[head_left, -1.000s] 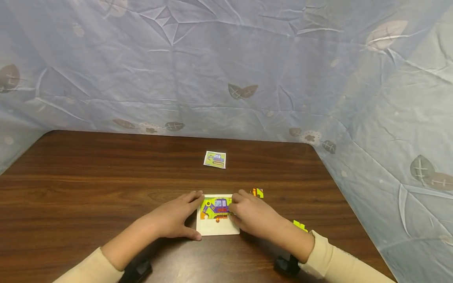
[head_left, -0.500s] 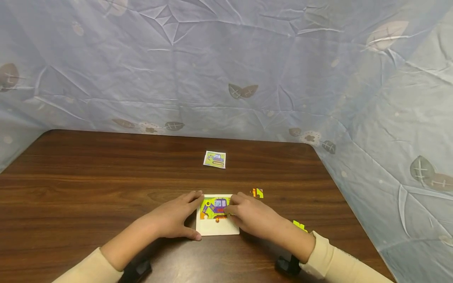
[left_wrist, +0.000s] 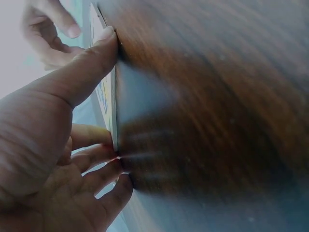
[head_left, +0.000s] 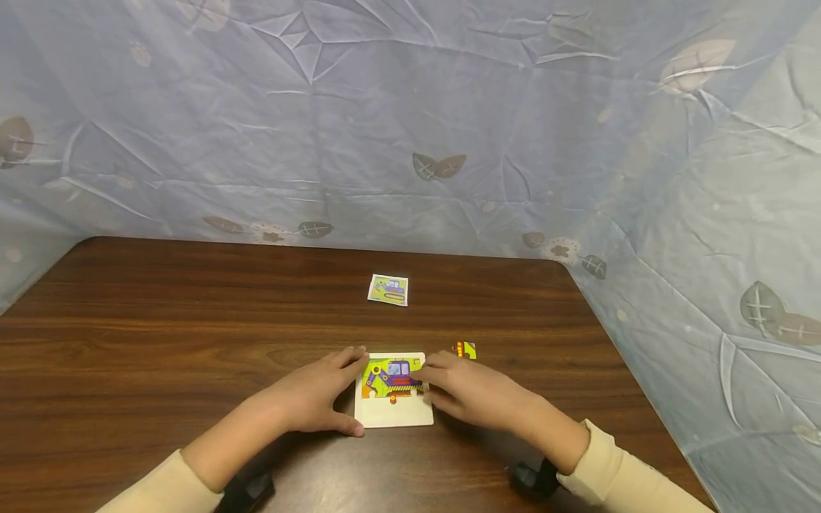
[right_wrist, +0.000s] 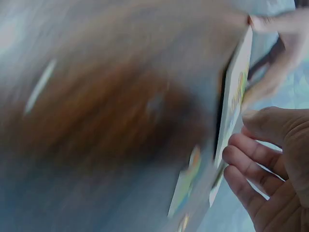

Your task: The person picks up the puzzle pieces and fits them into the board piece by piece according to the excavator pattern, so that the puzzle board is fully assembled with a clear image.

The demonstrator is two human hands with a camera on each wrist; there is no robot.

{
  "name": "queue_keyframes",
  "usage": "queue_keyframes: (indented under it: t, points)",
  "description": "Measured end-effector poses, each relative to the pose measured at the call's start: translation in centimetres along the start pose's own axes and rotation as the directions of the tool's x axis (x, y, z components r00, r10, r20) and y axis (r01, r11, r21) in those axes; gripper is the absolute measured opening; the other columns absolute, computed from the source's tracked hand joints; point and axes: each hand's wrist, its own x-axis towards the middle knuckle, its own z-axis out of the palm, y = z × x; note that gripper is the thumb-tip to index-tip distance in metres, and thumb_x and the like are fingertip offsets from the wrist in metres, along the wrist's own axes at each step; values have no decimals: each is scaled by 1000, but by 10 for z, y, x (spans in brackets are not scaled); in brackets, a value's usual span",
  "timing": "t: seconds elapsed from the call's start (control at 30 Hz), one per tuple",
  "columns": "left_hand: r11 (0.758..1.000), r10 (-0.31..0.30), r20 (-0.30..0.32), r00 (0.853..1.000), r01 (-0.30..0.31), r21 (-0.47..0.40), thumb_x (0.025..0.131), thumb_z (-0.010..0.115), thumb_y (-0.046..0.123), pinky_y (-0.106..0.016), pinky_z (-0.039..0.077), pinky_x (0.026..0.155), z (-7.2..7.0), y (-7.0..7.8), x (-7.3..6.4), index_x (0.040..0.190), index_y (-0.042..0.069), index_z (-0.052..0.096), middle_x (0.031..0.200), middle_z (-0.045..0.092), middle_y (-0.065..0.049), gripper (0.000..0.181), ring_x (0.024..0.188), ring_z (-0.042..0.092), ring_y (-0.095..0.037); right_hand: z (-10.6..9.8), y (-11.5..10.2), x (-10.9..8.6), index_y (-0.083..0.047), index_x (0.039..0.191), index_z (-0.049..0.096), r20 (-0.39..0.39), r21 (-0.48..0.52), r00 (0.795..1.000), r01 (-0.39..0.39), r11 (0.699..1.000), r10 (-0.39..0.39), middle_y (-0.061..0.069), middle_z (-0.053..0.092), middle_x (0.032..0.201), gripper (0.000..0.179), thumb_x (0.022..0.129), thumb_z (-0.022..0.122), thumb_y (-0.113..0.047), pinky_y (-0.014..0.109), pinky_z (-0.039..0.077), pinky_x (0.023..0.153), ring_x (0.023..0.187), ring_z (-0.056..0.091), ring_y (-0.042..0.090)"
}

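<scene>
A white puzzle tray (head_left: 394, 416) lies flat near the front of the table. Joined pieces showing a purple digger (head_left: 399, 370) on green fill its upper part, and bare white shows below. My left hand (head_left: 311, 392) steadies the tray's left side, thumb at the lower corner and fingertips at the upper one. In the left wrist view the thumb presses the tray edge (left_wrist: 115, 111). Over the right side hovers my right hand (head_left: 477, 390), its fingertips at the upper right pieces. Its fingers bend loosely in the right wrist view, with nothing seen between them.
Beyond the tray lies a small picture card (head_left: 388, 290) of the same digger. A loose puzzle piece (head_left: 467, 350) sits just past my right hand. Patterned sheeting (head_left: 385, 142) hangs behind the brown table (head_left: 192, 299) and along its right side.
My right hand has drawn back slightly to the right, uncovering the puzzle's upper right corner. Its forearm now hides the green pieces seen earlier. The left hand has stayed put.
</scene>
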Motion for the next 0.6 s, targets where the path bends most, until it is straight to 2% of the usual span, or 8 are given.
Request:
queue_keyframes:
  t: [0.1,0.3,0.5,0.6]
  points:
    - [1000,-1,-1,1000,1,0,82,86,53,-64,34,123,0,0,-1,163,4,34,174,27,-14,108,160,29,-41,-3,10,-8,-10,129,72,-28,27,999,-37,999,37,1,69,116,28,101,70,-17,25,59,85,99,63,9]
    - [1000,3,-1,1000,-3,8,82,86,54,-63,35,123,1,0,0,163,4,34,174,27,-14,108,160,30,-41,-6,29,-32,-10,128,72,-28,56,991,-131,990,133,4,69,123,28,101,71,-19,36,61,91,110,69,19]
    - [1000,3,-2,1000,-3,-2,82,86,53,-64,35,123,0,0,0,163,4,34,174,27,-14,108,160,29,-41,-6,39,-50,-11,129,71,1,85,986,-164,983,165,1,67,116,31,99,73,-21,27,56,79,95,61,10]
    - [1000,6,-4,1000,-6,0,82,86,53,-63,35,123,1,-1,0,163,3,35,174,27,-14,108,160,29,-41,-4,42,-54,-12,131,70,23,100,987,-160,982,159,0,67,119,34,99,74,-22,29,57,84,101,62,10]
